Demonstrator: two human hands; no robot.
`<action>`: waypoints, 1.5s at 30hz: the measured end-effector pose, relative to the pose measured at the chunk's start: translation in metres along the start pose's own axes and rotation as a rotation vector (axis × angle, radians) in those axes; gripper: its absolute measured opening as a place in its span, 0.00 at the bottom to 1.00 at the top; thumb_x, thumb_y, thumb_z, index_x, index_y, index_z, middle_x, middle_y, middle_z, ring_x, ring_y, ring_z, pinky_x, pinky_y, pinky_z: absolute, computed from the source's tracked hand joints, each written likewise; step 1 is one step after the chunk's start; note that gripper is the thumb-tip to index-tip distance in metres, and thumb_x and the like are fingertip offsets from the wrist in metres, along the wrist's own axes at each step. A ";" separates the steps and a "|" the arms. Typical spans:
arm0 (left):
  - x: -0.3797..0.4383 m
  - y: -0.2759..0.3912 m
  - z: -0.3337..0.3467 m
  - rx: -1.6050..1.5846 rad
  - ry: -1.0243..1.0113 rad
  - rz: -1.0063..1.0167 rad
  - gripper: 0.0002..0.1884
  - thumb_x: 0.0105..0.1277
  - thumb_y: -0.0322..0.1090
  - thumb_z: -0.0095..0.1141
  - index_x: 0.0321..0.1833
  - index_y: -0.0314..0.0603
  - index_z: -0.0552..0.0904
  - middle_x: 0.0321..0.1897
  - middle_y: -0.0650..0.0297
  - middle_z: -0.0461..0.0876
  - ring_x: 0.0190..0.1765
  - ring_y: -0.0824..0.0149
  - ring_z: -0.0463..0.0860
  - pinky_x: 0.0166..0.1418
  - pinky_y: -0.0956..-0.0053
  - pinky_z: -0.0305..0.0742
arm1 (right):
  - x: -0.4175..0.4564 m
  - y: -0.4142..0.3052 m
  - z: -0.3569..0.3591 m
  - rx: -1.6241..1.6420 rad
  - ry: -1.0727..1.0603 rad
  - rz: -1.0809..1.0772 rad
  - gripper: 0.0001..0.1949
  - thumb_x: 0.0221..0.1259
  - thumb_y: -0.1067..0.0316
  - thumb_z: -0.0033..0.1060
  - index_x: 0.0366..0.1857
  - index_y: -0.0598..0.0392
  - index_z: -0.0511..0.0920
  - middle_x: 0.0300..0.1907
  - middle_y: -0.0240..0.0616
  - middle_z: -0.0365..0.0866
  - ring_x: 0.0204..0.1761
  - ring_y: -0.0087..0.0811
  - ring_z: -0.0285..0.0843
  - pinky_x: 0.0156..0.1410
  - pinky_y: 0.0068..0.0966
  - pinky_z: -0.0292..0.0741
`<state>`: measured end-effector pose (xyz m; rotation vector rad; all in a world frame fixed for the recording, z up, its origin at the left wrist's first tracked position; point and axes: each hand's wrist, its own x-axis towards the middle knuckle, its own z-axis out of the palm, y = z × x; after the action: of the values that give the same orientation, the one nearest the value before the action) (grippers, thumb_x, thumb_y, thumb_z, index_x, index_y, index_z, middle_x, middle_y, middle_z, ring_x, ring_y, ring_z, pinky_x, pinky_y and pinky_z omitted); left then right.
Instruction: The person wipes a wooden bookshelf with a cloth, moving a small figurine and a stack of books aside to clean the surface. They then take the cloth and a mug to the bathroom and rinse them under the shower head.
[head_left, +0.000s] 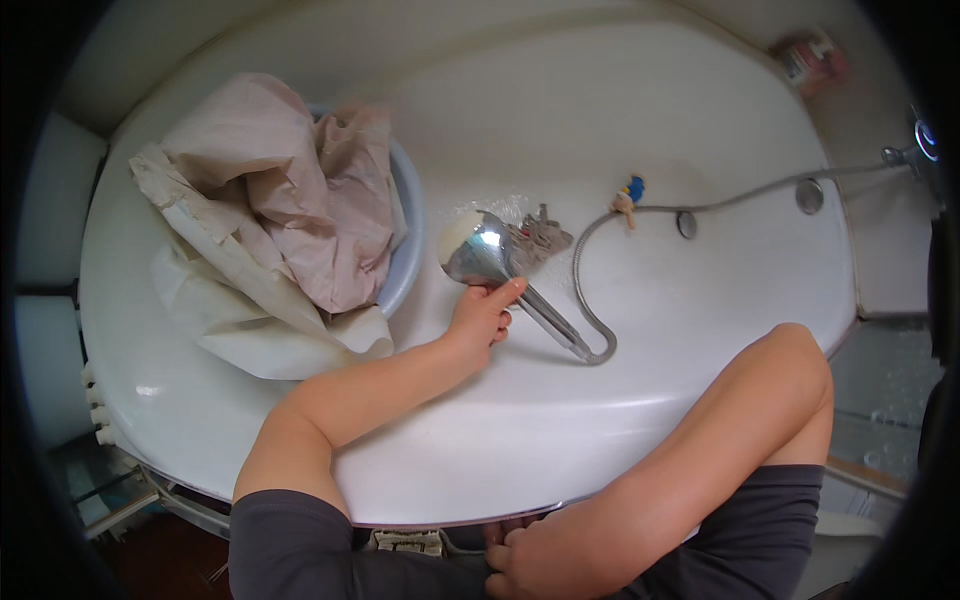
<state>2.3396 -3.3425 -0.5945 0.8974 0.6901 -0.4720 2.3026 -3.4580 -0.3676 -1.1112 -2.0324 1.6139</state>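
My left hand (482, 319) is closed around the neck of a chrome handheld shower head (487, 251), thumb on top, over the white bathtub. Beside the head, on the tub floor, lies a bunched wet grey-brown cloth (541, 238) with water around it. Left of it, a light blue plastic basin (411, 217) holds a large crumpled pale pink and cream sheet (277, 187) that hangs over its side. My right hand (547, 551) is drawn in against my body at the near rim; its fingers are curled, partly hidden, and whether they hold anything is unclear.
The metal shower hose (581, 262) curves across the tub to the chrome tap (911, 154) at the right wall. A small blue-and-tan figure (628, 201) touches it. A drain fitting (686, 224) and an overflow cover (809, 196) are nearby. A pink container (810, 61) stands at the far right corner.
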 end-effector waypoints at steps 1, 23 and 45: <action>-0.001 0.001 0.002 0.002 0.000 0.003 0.13 0.62 0.42 0.63 0.36 0.46 0.72 0.28 0.73 0.70 0.22 0.81 0.61 0.20 0.85 0.54 | 0.002 -0.009 0.002 -0.039 0.029 0.067 0.10 0.55 0.68 0.53 0.37 0.63 0.75 0.36 0.51 0.80 0.42 0.48 0.81 0.48 0.37 0.76; 0.010 0.007 0.000 0.076 0.006 0.051 0.14 0.60 0.43 0.65 0.33 0.47 0.72 0.27 0.73 0.71 0.21 0.82 0.62 0.20 0.84 0.55 | 0.039 -0.043 0.087 0.281 0.260 0.389 0.18 0.49 0.74 0.56 0.46 0.65 0.65 0.46 0.59 0.75 0.48 0.55 0.77 0.51 0.40 0.77; 0.029 -0.020 -0.026 -0.149 0.053 -0.078 0.11 0.63 0.42 0.62 0.34 0.48 0.73 0.26 0.73 0.73 0.19 0.81 0.61 0.18 0.83 0.52 | -0.049 0.057 -0.101 0.224 0.584 0.678 0.12 0.52 0.78 0.55 0.42 0.58 0.78 0.38 0.40 0.83 0.38 0.35 0.81 0.45 0.30 0.76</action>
<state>2.3380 -3.3344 -0.6381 0.7466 0.8005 -0.4607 2.4228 -3.4213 -0.3788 -2.0203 -1.1288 1.4673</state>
